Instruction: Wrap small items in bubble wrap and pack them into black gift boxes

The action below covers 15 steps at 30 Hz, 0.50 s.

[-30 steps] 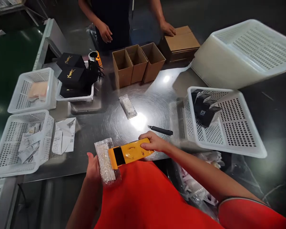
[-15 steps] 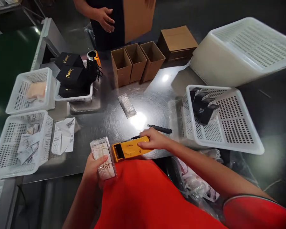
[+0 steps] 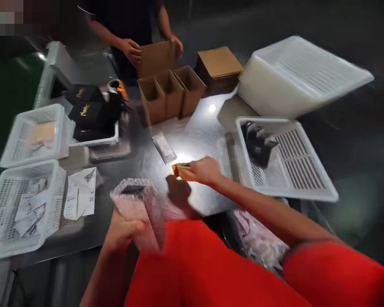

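Note:
My left hand (image 3: 123, 232) is closed round a bubble-wrapped box (image 3: 139, 221), pinkish-white and blurred, with a dark patch at its top end. It is held up over the table's near edge. To the right, my right hand (image 3: 206, 170) grips a flat yellow hand-held device (image 3: 184, 171), turned edge-on above the metal table (image 3: 208, 198). Its kind does not show clearly. A small bubble-wrapped packet (image 3: 164, 148) lies just beyond that hand. The hand casts a shadow on the tabletop.
White baskets with papers (image 3: 56, 202) and a beige item (image 3: 35, 160) stand left, near folded papers (image 3: 80, 194). Black boxes (image 3: 86, 113) and open cartons (image 3: 153, 111) lie behind. A co-worker's hands (image 3: 131, 50) hold cardboard. A basket with black boxes (image 3: 310, 197) stands right.
My right hand has lifted the yellow device away from the wrapped box, forward over the table, and turned it edge-on. The wrapped box has tilted. The co-worker's cardboard has come down behind the cartons.

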Motion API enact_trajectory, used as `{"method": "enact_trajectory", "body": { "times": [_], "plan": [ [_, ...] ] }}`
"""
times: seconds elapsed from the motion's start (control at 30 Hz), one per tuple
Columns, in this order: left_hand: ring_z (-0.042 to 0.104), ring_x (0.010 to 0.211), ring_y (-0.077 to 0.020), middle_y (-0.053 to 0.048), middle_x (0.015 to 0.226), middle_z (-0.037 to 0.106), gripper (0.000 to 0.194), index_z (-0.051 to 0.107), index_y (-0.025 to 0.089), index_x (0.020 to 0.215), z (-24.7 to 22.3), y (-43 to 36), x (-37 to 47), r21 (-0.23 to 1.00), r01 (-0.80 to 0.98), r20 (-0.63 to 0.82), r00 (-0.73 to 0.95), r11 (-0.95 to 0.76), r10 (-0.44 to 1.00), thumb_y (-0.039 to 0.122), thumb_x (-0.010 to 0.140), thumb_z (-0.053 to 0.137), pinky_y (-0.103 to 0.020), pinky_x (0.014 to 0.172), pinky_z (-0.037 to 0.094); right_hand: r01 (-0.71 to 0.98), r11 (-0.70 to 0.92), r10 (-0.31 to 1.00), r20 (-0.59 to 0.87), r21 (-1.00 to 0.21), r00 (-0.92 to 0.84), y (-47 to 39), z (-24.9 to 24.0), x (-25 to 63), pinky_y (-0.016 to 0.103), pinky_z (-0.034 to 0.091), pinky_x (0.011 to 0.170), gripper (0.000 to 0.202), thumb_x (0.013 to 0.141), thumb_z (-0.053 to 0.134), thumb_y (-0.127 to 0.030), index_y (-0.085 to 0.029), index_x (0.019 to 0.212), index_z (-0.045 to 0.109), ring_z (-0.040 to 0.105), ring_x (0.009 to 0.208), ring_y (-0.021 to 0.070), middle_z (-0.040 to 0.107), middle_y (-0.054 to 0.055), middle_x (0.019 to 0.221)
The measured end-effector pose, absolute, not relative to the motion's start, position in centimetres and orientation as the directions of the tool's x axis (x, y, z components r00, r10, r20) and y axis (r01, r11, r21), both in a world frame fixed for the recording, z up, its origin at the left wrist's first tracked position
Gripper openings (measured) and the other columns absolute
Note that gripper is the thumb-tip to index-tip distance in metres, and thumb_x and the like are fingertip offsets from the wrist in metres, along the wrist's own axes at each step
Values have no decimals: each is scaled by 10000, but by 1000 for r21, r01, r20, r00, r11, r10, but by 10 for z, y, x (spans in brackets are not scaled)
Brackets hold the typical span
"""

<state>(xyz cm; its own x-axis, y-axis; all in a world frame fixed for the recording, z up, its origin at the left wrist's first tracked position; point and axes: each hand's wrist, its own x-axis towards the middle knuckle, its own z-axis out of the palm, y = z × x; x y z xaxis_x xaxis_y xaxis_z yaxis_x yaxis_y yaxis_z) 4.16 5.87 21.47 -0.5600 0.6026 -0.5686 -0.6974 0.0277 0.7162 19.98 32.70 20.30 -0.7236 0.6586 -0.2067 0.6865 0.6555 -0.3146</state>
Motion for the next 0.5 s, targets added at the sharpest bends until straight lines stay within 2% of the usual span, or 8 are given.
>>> {"method": "enact_trajectory", "body": {
  "times": [0.07,0.13,0.2,0.3,0.4,0.43,0.5],
  "plan": [
    [700,684,-213,13,676,717,500,713,202,881,212,69,30,720,-686,-547,-657,-109,519,175,418,898,-295,651,581,794,557,814,-31,-242,-580,358,195,220,323,248,613,383,896,586,-508,-194,677,593,527,634,206,556,85,579],
    [709,720,-179,16,747,743,431,704,210,957,206,78,20,656,-724,-614,-676,-213,407,218,553,853,-281,726,589,806,575,818,93,-138,-568,390,178,235,339,292,656,393,923,536,-528,-177,760,608,561,701,238,622,130,685],
    [716,763,-168,-3,800,760,350,701,203,997,198,85,17,590,-770,-679,-637,-246,364,203,659,793,-282,782,588,794,604,797,74,-76,-599,414,151,242,361,342,727,349,923,538,-477,-148,841,620,588,767,267,657,155,769],
    [719,817,-183,-32,864,774,312,713,189,977,191,94,26,558,-797,-697,-601,-231,390,159,675,786,-290,816,582,807,587,807,-36,-69,-590,432,104,245,405,381,867,247,900,548,-335,-106,930,634,612,883,299,682,184,866],
    [722,867,-210,-44,914,779,355,724,191,963,188,105,40,561,-797,-675,-596,-222,434,145,628,832,-312,847,580,860,490,864,-53,-143,-501,433,69,244,491,344,1011,238,884,492,-230,-99,1013,643,601,1010,335,689,218,953],
    [722,889,-220,-46,923,779,380,725,196,977,188,110,43,564,-795,-671,-598,-222,438,147,619,842,-322,857,579,886,417,902,-27,-204,-431,428,64,240,544,314,1045,282,879,472,-223,-94,1069,636,577,1080,366,680,240,1023],
    [722,922,-236,-48,945,778,437,721,208,1028,187,121,49,579,-787,-667,-608,-214,431,165,616,858,-343,869,579,856,297,948,24,-422,-317,406,67,226,626,249,1093,400,881,455,-263,-101,1221,590,470,1259,421,619,260,1222]
  ]
}}
